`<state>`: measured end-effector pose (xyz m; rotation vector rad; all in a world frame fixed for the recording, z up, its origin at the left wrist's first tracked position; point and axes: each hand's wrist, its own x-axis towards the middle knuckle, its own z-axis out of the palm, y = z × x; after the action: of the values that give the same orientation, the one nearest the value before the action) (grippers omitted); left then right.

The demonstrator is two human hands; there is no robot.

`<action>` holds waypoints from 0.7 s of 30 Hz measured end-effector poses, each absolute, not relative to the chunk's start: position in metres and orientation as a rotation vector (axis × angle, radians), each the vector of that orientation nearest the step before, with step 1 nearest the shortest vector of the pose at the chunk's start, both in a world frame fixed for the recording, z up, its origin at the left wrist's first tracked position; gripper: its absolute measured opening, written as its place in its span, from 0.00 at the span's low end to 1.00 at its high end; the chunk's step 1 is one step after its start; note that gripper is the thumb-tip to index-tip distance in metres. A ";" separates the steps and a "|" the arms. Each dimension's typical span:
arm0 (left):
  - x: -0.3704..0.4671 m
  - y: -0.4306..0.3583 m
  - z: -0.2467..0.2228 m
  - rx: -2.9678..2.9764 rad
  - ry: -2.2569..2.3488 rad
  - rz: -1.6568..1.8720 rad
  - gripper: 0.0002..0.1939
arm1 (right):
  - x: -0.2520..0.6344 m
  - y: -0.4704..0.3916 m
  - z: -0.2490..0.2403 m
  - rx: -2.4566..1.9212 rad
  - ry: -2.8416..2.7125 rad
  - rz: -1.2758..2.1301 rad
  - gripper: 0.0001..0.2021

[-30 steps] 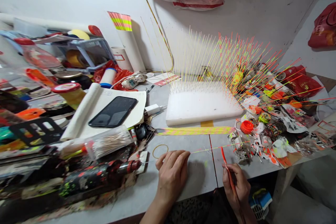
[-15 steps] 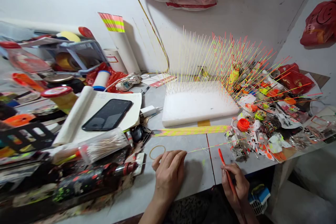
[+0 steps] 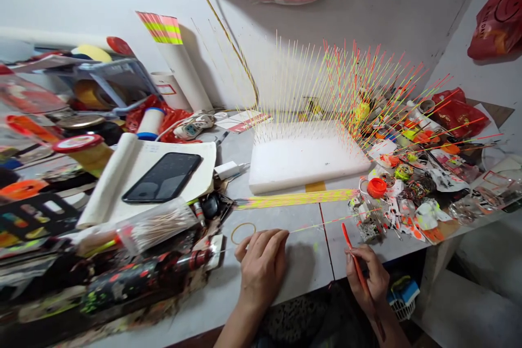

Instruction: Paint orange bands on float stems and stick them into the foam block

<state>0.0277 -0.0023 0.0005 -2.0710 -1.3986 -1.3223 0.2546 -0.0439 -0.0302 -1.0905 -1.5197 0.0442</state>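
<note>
My left hand (image 3: 261,261) is closed over a thin yellow-and-red rod (image 3: 314,227), low above the grey table. To the left, the rod's line runs toward the red-brown front end of a dark, paint-spotted rotary tool (image 3: 134,277); to the right, it reaches a grey speckled block (image 3: 368,224). In my right hand (image 3: 369,272), a slim orange paintbrush (image 3: 355,261) is pinched, its tip pointing up just below the rod. My left fingertips are partly hidden behind the hand. A yellow rubber band (image 3: 243,232) lies beside the left hand.
Behind the hands lie a bundle of yellow-pink rods (image 3: 293,198) and a white foam block (image 3: 305,160) bristling with upright rods. A phone (image 3: 163,176) rests on paper at left, near bagged cotton swabs (image 3: 161,225). Paint-stained clutter and an orange cap (image 3: 376,187) are at right.
The view has shifted slightly. My right hand and the paintbrush tip have moved up a little, nearer to the rod. My left hand keeps its place on the rod.
</note>
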 end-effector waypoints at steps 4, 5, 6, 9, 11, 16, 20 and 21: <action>0.028 -0.002 0.000 -2.073 -1.392 -1.326 0.08 | 0.247 -0.042 -0.029 -1.076 -1.536 0.068 0.07; 0.028 -0.002 -0.001 -2.073 -1.395 -1.331 0.08 | 0.246 -0.042 -0.029 -1.082 -1.533 0.071 0.07; 0.028 -0.002 -0.001 -2.071 -1.400 -1.337 0.08 | 0.245 -0.042 -0.029 -1.088 -1.527 0.070 0.06; 0.027 -0.003 -0.003 -2.069 -1.419 -1.344 0.09 | 0.244 -0.041 -0.028 -1.111 -1.520 0.071 0.05; 0.027 -0.003 -0.005 -2.074 -1.430 -1.348 0.09 | 0.244 -0.041 -0.028 -1.120 -1.516 0.075 0.05; 0.027 -0.002 -0.007 -2.071 -1.427 -1.348 0.09 | 0.243 -0.039 -0.026 -1.121 -1.516 0.061 0.04; 0.027 -0.002 -0.004 -2.070 -1.411 -1.339 0.09 | 0.243 -0.038 -0.027 -1.115 -1.529 0.061 0.05; 0.027 -0.002 -0.004 -2.070 -1.407 -1.338 0.08 | 0.244 -0.039 -0.027 -1.108 -1.535 0.070 0.05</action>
<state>0.0270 -0.0022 -0.0036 -2.0703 -1.4070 -1.3376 0.2435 -0.0386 -0.0272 -1.1083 -1.5355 0.0701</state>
